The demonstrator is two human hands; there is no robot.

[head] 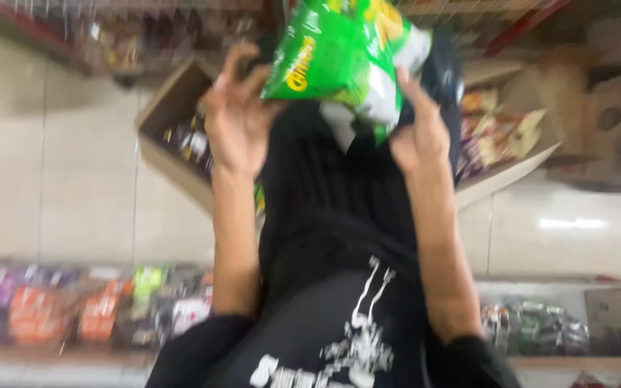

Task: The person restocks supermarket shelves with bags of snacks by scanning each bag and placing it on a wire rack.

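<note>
Nearest, your black printed shirt [339, 316] fills the lower centre. Both forearms reach away from you.

Left hand [237, 118]: fingers spread, grip only loosely touching the left edge of the glossy green plastic snack bag [343, 54], apparently steadying it.

Right hand [418, 136]: grip closed on the bag's lower white corner, bearing its weight as it seems. The bag sits between both hands, tilted, yellow lettering on green.

Below them, an open brown cardboard box [170, 115] with dark small packets; a second open carton [512, 136] with yellow and purple packets.

Pale tiled floor [73, 158] beyond. Shelf rows [95, 302] of orange, purple and green packages, blurred.
</note>
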